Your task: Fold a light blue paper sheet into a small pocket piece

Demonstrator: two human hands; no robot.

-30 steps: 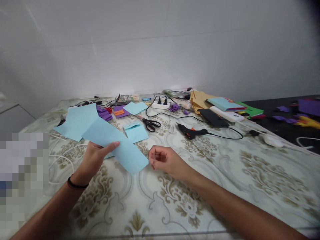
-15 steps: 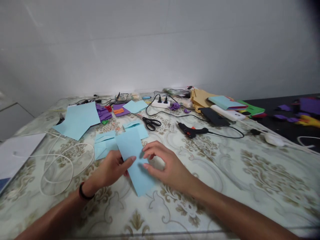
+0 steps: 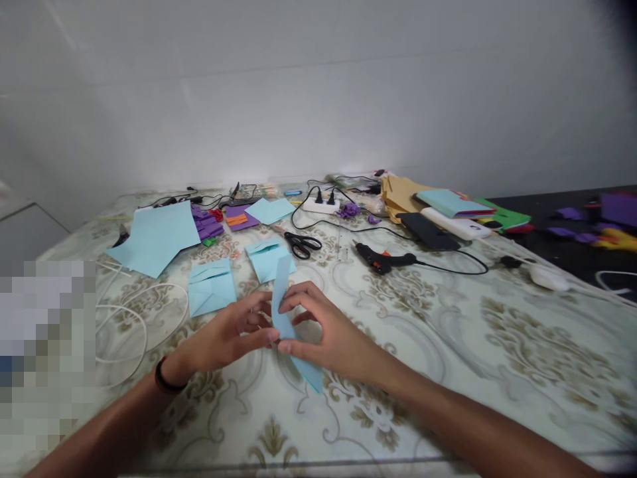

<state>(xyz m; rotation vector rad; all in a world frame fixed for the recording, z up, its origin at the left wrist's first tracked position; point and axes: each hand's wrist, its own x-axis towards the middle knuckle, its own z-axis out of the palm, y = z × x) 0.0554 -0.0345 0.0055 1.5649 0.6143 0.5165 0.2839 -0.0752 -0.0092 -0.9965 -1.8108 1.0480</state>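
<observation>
Between my hands a folded piece of light blue paper (image 3: 281,317) stands tilted, its narrow side toward me. My right hand (image 3: 323,325) pinches it from the right, with the thumb low and the fingers higher up. At its left side, my left hand (image 3: 239,335) has thumb and fingers closed on the paper; some of those fingertips are hidden behind it. Two folded light blue paper pieces, the left one (image 3: 212,289) and the right one (image 3: 266,259), lie flat just beyond my hands. Black-handled scissors (image 3: 302,245) rest behind the right one.
A black glue gun (image 3: 383,257) with its cord lies to the right. Behind are a white power strip (image 3: 318,207) and a black phone-like slab (image 3: 428,232). Light blue sheets (image 3: 162,236) and purple paper pieces (image 3: 206,224) are at back left, near a looped white cable (image 3: 162,287).
The blue paper has turned from lying broad side up to standing on edge, slightly to the right. My right fingers have closed on it, and my left hand has shifted right with it.
</observation>
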